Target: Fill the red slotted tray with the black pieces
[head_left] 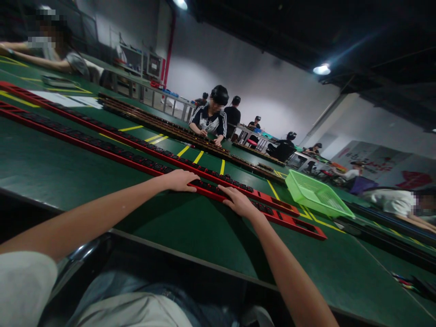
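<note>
A long red rail (218, 193) with black parts set along it lies slantwise on the green table in front of me. My left hand (179, 180) is closed over it near the middle, fingers across the top and thumb at the near edge. A short stretch to the right, my right hand (240, 202) straddles the same rail, its fingers over the black parts and its thumb on the near side. Just behind runs a second red rail (275, 203), also filled with black parts; neither hand is on that one.
A light green plastic basket (318, 195) stands to the right, beyond the rails. Long brown strips (153, 119) lie farther back, where a person (211, 116) works. White sheets (54, 99) lie at the left. Cables (408, 282) rest at the right; other people sit around.
</note>
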Action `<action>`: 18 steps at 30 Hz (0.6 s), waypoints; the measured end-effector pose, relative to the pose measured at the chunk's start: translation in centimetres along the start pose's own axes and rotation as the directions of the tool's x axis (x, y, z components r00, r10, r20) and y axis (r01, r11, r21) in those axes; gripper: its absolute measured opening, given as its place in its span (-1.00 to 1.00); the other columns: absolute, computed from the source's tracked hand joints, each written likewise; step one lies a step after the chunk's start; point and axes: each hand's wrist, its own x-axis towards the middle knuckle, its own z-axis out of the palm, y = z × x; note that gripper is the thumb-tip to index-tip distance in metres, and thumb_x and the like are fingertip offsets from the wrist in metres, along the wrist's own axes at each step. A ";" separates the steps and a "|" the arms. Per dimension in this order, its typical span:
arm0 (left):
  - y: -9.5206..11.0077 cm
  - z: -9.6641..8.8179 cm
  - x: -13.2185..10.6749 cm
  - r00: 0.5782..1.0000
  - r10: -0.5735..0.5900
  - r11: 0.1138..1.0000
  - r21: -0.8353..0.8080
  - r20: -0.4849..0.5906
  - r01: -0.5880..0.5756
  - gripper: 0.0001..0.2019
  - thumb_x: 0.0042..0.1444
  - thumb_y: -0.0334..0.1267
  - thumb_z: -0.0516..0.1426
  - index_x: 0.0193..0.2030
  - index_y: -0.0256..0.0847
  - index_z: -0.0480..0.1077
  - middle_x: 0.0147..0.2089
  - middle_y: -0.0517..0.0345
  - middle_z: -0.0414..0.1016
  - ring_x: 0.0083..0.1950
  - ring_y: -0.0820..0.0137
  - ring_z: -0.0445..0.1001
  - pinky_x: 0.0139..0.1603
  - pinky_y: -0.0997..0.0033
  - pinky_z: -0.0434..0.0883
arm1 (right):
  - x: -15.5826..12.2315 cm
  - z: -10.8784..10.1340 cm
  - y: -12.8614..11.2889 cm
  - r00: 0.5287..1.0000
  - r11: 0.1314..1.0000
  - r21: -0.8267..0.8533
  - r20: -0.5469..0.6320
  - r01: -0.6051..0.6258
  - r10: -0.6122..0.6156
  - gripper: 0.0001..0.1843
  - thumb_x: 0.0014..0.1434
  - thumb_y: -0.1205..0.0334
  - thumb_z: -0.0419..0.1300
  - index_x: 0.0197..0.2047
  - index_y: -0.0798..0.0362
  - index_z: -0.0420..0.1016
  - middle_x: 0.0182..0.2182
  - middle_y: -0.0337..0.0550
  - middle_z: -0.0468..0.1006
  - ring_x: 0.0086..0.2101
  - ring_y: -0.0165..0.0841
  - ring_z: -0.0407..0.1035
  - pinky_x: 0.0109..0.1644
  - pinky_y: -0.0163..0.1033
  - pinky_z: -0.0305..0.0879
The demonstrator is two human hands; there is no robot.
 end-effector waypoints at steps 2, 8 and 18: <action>-0.1 0.1 0.1 1.000 0.008 1.000 0.001 -0.005 -0.008 -0.40 0.23 0.16 0.05 0.30 -0.13 0.28 0.23 -0.05 0.44 0.17 0.10 0.45 0.12 0.22 0.33 | 0.0 0.0 0.1 1.000 1.000 -0.003 0.001 0.009 -0.009 -0.35 0.33 0.21 0.12 0.44 -0.14 0.10 0.21 -0.02 0.36 0.17 -0.15 0.29 0.27 0.00 0.23; -0.3 0.3 0.0 1.000 0.004 1.000 -0.005 -0.006 -0.004 -0.40 0.23 0.17 0.04 0.30 -0.11 0.28 0.24 -0.05 0.43 0.18 0.11 0.43 0.13 0.23 0.33 | 0.0 -0.1 -0.1 1.000 1.000 -0.006 0.013 0.005 -0.005 -0.37 0.33 0.22 0.11 0.43 -0.15 0.12 0.22 -0.04 0.36 0.17 -0.16 0.28 0.27 -0.02 0.24; 0.0 0.0 -0.1 1.000 0.008 1.000 0.012 0.000 -0.008 -0.42 0.24 0.14 0.05 0.29 -0.13 0.30 0.22 -0.05 0.45 0.16 0.12 0.46 0.12 0.25 0.33 | 0.1 -0.5 -0.7 0.998 0.999 0.001 0.029 -0.048 0.048 -0.32 0.31 0.27 0.14 0.44 -0.09 0.08 0.22 0.03 0.35 0.19 -0.13 0.26 0.28 0.01 0.20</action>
